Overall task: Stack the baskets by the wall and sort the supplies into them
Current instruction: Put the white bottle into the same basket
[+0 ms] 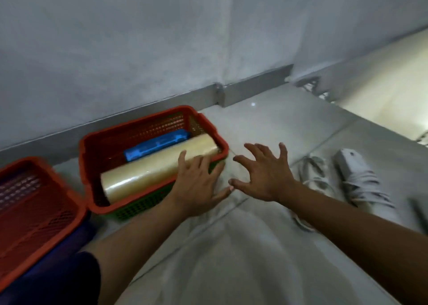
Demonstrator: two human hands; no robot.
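Note:
A red basket (143,124) sits on top of a green basket (141,206) near the wall. Inside the red one lie a long roll of clear film (148,170) and a blue flat case (157,143). My left hand (199,184) rests with fingers spread on the roll's near end and the basket's front right rim. To the right, my right hand (264,172) hovers open above the floor, fingers apart, holding nothing. A second red basket (76,212) stands at the far left on something dark blue (64,247), with nothing visible inside it.
The grey wall and its metal skirting (254,84) run behind the baskets, with a corner at the middle. A white power strip with its cable (354,177) lies on the tiled floor at the right. A brighter floor area lies beyond at the far right.

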